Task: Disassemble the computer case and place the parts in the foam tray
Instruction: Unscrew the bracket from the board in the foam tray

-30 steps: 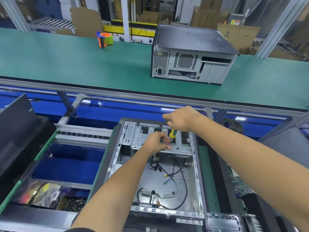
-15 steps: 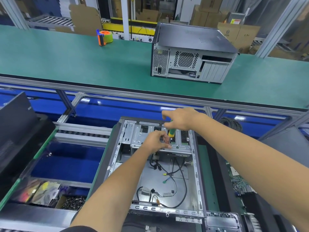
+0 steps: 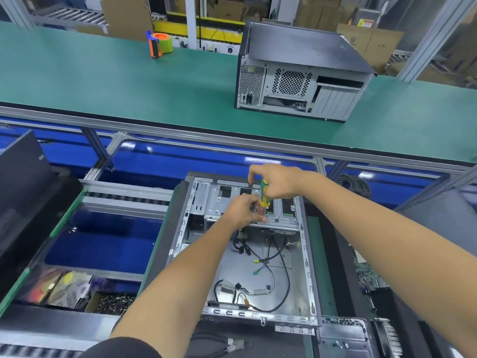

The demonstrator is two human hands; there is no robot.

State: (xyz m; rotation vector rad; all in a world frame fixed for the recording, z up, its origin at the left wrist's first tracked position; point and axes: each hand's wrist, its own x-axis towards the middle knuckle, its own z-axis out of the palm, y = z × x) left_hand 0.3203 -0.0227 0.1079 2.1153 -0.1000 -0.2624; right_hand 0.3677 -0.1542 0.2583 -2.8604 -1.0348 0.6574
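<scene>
The open computer case [image 3: 245,257] lies on its side at the near workstation, its loose cables [image 3: 273,257] spread over the bare metal floor; the right hand [image 3: 277,183] curls round the green-and-yellow screwdriver [image 3: 264,193], held roughly upright over the drive cage [image 3: 227,202] at the case's far end; the left hand [image 3: 244,211] sits just below, fingers bent and pinched near the tool's lower part, though what they pinch cannot be told; a second closed case [image 3: 299,73] stands well apart on the green conveyor [image 3: 103,81], near a tape dispenser [image 3: 160,43].
</scene>
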